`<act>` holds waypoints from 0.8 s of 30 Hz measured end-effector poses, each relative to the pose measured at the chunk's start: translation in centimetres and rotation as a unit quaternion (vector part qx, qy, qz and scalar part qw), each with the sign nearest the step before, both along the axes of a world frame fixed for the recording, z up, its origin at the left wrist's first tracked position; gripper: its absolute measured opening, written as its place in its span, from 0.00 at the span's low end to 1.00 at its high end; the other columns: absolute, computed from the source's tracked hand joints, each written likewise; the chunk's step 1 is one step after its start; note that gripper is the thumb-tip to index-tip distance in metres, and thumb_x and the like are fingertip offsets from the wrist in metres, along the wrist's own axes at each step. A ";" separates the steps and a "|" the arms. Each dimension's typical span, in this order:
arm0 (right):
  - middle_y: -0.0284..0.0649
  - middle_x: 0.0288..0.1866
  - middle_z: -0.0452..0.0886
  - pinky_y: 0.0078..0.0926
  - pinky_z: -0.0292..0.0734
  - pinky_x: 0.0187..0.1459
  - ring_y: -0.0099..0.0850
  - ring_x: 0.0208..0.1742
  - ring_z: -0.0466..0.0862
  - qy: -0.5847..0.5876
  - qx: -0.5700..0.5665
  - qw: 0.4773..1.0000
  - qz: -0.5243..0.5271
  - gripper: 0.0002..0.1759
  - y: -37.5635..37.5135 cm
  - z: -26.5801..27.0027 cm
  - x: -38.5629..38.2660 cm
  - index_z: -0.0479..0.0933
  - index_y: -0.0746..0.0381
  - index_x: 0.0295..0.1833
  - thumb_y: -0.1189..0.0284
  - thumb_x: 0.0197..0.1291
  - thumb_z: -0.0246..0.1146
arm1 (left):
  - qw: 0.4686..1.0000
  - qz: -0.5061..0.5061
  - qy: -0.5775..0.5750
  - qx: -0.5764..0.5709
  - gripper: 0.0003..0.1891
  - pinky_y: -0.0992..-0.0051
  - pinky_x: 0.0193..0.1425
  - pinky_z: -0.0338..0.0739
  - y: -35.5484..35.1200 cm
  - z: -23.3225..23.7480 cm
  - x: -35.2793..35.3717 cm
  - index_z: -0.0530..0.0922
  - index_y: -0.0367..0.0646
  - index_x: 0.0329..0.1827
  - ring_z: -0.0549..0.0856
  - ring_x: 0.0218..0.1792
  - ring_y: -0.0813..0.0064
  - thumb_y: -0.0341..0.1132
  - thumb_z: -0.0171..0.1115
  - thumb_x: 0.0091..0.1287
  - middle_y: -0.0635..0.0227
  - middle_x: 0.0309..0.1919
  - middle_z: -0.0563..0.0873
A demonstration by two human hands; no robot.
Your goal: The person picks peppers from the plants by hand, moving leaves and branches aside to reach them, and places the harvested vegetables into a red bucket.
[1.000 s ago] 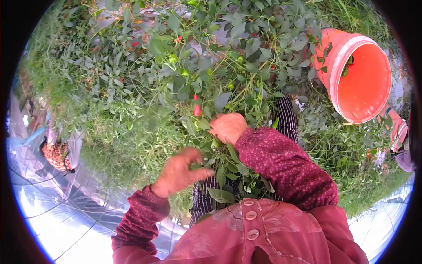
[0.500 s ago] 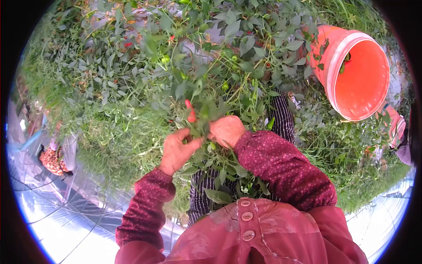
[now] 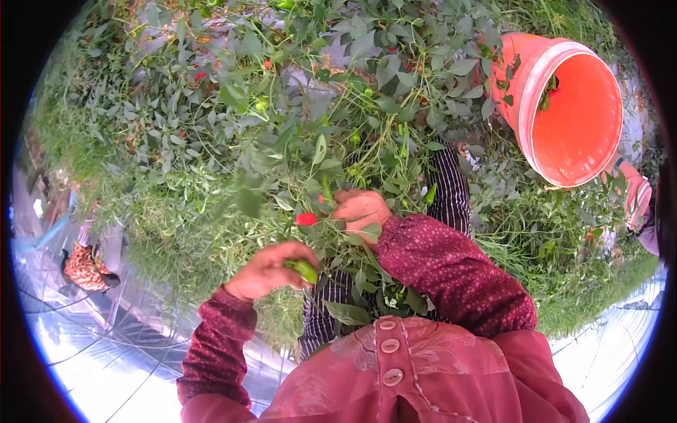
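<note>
A green pepper (image 3: 305, 271) is in my left hand (image 3: 271, 268), its fingers closed around it, low and left of the plant. My right hand (image 3: 362, 210) is among the leaves, fingers curled on a stem of the pepper plant (image 3: 321, 169); the exact grip is partly hidden. Just left of the right fingers hangs a red pepper (image 3: 306, 219). Another green pepper (image 3: 430, 194) hangs right of that hand, in front of the striped trouser leg (image 3: 449, 185).
An orange-red bucket (image 3: 575, 134) lies tilted at the upper right, mouth toward me, with a few peppers (image 3: 546, 96) inside. Another person's arm (image 3: 632, 190) shows at the right edge. A patterned item (image 3: 86, 266) is at the left. Dense foliage and grass surround my legs.
My left hand has drawn away from the stem, down and left, and a green pepper now shows in it. The right hand stays at the plant. The red pepper sits lower.
</note>
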State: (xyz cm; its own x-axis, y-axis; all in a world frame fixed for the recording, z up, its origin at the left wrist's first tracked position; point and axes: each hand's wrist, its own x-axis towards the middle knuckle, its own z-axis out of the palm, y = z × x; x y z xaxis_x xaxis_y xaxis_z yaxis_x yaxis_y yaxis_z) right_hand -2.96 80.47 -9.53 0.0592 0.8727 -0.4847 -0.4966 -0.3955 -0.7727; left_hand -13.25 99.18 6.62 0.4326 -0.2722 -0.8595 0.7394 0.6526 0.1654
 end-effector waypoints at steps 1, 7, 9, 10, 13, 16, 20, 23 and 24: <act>0.41 0.34 0.80 0.29 0.76 0.40 0.35 0.38 0.82 -0.007 0.033 0.999 0.016 0.07 -0.5 -0.3 0.2 0.83 0.66 0.31 0.79 0.41 0.70 | 0.996 0.084 0.038 -0.011 0.14 0.78 0.36 0.78 0.6 0.1 -0.3 0.76 0.38 0.47 0.81 0.30 0.76 0.29 0.61 0.58 0.67 0.35 0.82; 0.46 0.41 0.79 0.33 0.77 0.42 0.38 0.42 0.81 0.205 -0.023 0.965 -0.161 0.05 -0.8 -0.9 -1.7 0.82 0.68 0.29 0.82 0.42 0.68 | 0.973 0.025 0.199 0.117 0.10 0.79 0.33 0.78 1.1 -2.7 0.1 0.79 0.39 0.43 0.80 0.29 0.80 0.33 0.65 0.61 0.71 0.30 0.82; 0.45 0.40 0.79 0.33 0.78 0.42 0.39 0.42 0.81 0.221 -0.032 0.969 -0.102 0.02 0.2 0.7 0.5 0.81 0.70 0.28 0.83 0.45 0.65 | 0.956 -0.116 0.103 0.249 0.11 0.78 0.36 0.79 0.1 -3.8 0.9 0.80 0.40 0.44 0.83 0.32 0.80 0.30 0.66 0.59 0.73 0.30 0.82; 0.45 0.40 0.78 0.33 0.78 0.42 0.39 0.42 0.81 0.226 -0.036 0.970 -0.082 0.02 0.4 1.0 0.9 0.81 0.71 0.28 0.83 0.46 0.64 | 0.910 -0.214 0.037 0.353 0.13 0.75 0.43 0.79 -0.3 -3.9 1.6 0.80 0.41 0.45 0.83 0.37 0.75 0.28 0.67 0.56 0.72 0.31 0.82; 0.44 0.38 0.78 0.32 0.79 0.41 0.38 0.40 0.81 -0.070 0.063 0.995 -0.038 0.04 0.0 0.7 0.6 0.78 0.73 0.32 0.85 0.49 0.60 | 0.870 -0.274 -0.016 0.411 0.16 0.72 0.48 0.77 -0.7 -3.9 3.3 0.80 0.41 0.46 0.83 0.41 0.67 0.27 0.69 0.52 0.66 0.36 0.81; 0.43 0.36 0.77 0.29 0.78 0.38 0.36 0.38 0.82 0.019 0.066 0.998 -0.001 0.08 -0.2 0.3 0.8 0.76 0.71 0.38 0.84 0.50 0.60 | 0.840 -0.327 -0.063 0.429 0.18 0.70 0.48 0.77 -0.9 -3.5 4.3 0.79 0.41 0.45 0.83 0.42 0.60 0.26 0.69 0.48 0.61 0.43 0.79; 0.40 0.35 0.78 0.28 0.77 0.35 0.33 0.37 0.82 -0.128 -0.028 0.985 0.112 0.09 2.3 3.1 3.1 0.74 0.65 0.40 0.80 0.52 0.56 | 0.853 -0.311 -0.079 0.412 0.17 0.69 0.45 0.78 -1.1 -2.0 3.7 0.78 0.42 0.42 0.82 0.43 0.59 0.27 0.67 0.47 0.60 0.45 0.77; 0.42 0.35 0.79 0.31 0.77 0.37 0.38 0.38 0.81 -0.602 0.053 0.721 0.340 0.11 2.9 1.8 0.9 0.74 0.62 0.41 0.73 0.51 0.55 | 0.859 -0.296 -0.080 0.410 0.17 0.71 0.45 0.77 -1.4 -1.5 3.4 0.78 0.41 0.42 0.82 0.42 0.60 0.26 0.66 0.47 0.59 0.44 0.77; 0.42 0.34 0.79 0.32 0.76 0.38 0.39 0.38 0.81 -0.408 -0.013 0.869 0.281 0.11 2.6 2.4 1.9 0.74 0.61 0.41 0.71 0.51 0.55 | 0.863 -0.280 -0.088 0.412 0.16 0.72 0.44 0.77 -1.4 -1.4 3.5 0.78 0.40 0.41 0.82 0.41 0.63 0.24 0.66 0.47 0.60 0.43 0.77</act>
State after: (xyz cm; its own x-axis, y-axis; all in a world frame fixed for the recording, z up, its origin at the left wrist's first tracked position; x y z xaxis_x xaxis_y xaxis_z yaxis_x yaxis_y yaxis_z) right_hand -1.04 83.10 -7.16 -0.0390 0.8647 -0.5008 0.4890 -0.4205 -0.7642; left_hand -9.72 97.77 5.22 0.5752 0.1915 -0.7953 0.8167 -0.1906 0.5447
